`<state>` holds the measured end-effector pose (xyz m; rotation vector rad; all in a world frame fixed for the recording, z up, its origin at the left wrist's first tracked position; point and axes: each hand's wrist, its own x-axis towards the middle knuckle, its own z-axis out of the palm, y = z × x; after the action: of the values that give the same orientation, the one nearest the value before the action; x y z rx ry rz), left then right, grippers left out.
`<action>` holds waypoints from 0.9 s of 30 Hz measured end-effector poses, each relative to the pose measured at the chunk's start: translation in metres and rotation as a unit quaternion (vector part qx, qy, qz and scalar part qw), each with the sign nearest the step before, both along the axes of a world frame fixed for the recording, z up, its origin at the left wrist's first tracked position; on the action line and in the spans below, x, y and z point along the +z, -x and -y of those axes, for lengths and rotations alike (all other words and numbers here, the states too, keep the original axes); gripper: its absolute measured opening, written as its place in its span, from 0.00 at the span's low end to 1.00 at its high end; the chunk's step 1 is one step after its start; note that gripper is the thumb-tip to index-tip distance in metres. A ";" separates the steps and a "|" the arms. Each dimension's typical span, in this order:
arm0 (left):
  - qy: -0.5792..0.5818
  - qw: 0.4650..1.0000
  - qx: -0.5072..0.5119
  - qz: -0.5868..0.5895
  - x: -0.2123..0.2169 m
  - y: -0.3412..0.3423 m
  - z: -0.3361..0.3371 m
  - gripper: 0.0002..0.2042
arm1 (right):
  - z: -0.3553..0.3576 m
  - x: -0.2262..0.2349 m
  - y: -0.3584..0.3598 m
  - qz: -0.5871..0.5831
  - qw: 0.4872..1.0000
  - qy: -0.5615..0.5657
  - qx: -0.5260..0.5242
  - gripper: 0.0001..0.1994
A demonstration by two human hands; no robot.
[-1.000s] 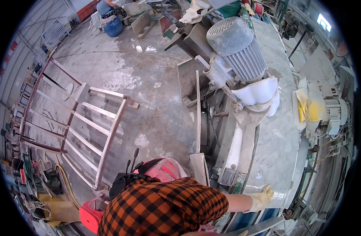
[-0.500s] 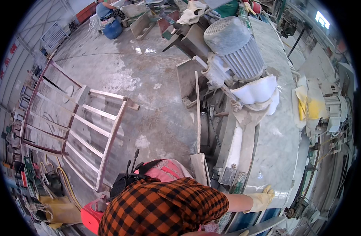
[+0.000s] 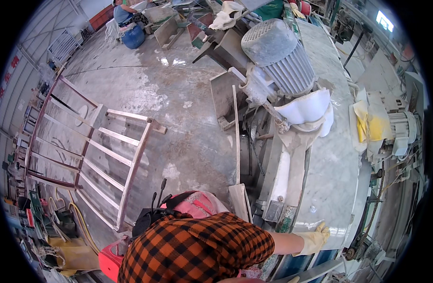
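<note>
My left hand (image 3: 314, 238), in a cream rubber glove, rests on the near end of a pale grey polished stone slab (image 3: 327, 188). Its fingers look spread and slightly bent, with nothing held in them. The bare forearm comes out of an orange-and-black checked sleeve (image 3: 202, 245). Of my right arm only a sliver of skin shows at the bottom edge; the right hand's fingers are hidden. Farther along the slab stands a dusty ribbed motor (image 3: 287, 61), with a white curved guard (image 3: 306, 111) below it.
A slatted metal frame (image 3: 131, 165) stands on the wet concrete floor to the left. A blue drum (image 3: 133, 37) is beside a seated person (image 3: 124, 15) at the back. Another motor (image 3: 399, 132) with a yellow cloth (image 3: 363, 123) sits right of the slab. Blue-and-metal supports (image 3: 315, 259) lie below.
The view has shifted very slightly. My left hand stays in the same place on the slab, and the motor and guard look the same.
</note>
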<state>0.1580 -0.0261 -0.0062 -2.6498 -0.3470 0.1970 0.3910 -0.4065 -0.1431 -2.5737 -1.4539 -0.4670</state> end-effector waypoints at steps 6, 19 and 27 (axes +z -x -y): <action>-0.032 0.998 -0.056 0.005 0.050 0.039 -0.006 0.31 | 0.007 0.004 0.008 -0.018 1.000 -0.002 -0.018 0.28; 0.298 0.940 0.069 0.153 0.061 0.023 0.005 0.42 | -0.151 0.189 0.189 -0.370 0.890 -0.116 -0.240 0.29; 0.326 0.929 0.068 0.162 0.075 0.025 -0.010 0.42 | -0.156 0.192 0.197 -0.385 0.877 -0.182 -0.222 0.25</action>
<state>0.1326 -0.0158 0.0691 -3.3270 -0.6711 -0.1111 0.1940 -0.2506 0.0487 -2.3207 -0.4550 0.2284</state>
